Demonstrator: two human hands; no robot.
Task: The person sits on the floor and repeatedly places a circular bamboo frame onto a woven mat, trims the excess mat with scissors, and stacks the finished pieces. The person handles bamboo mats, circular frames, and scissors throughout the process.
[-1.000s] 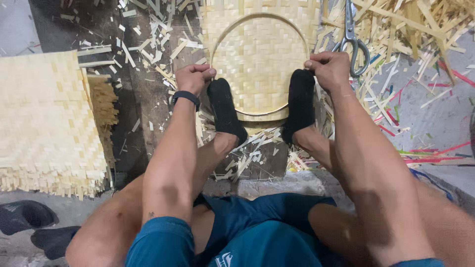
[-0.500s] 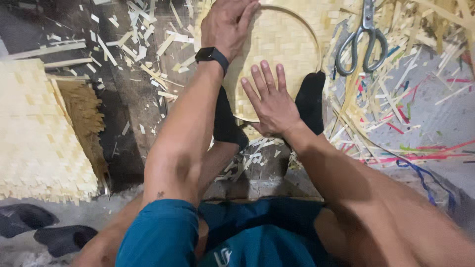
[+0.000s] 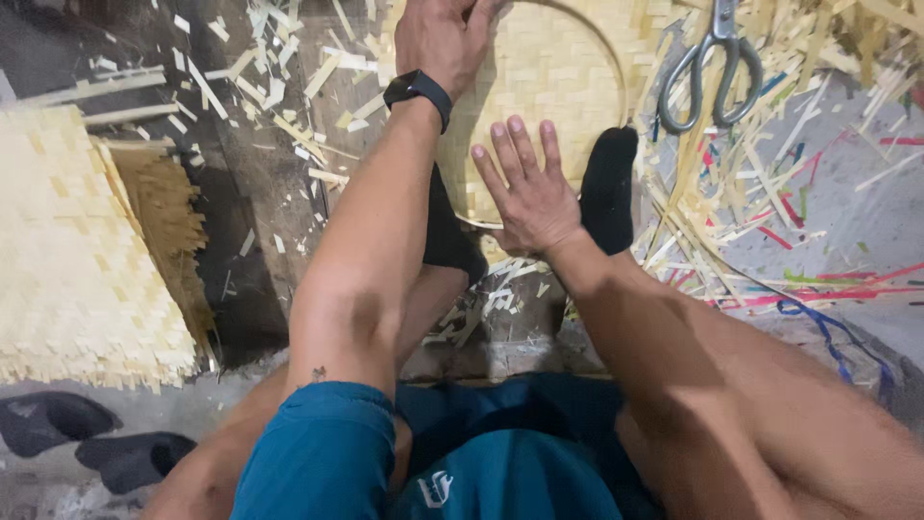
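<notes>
We sit on the floor with our right hand (image 3: 527,188) spread flat, fingers wide, pressing the near part of the round woven bamboo mat (image 3: 549,87), which our black-socked feet (image 3: 606,188) appear to pin from both sides. Farther out, our left hand (image 3: 445,39), smartwatch (image 3: 420,92) at the wrist, lies on the mat's left rim, its fingers partly cut off by the frame; steel scissors (image 3: 710,67) lie just right among bamboo offcuts, a square woven panel (image 3: 67,250) sits well left, and no packages or labels show.

Two hands (image 3: 438,39) (image 3: 525,188), one round woven tray (image 3: 553,87), one scissors (image 3: 707,67), one woven mat (image 3: 72,250).

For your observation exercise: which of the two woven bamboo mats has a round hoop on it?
The woven mat under both hands, top centre, carries the hoop; the square mat at left lies bare.
</notes>
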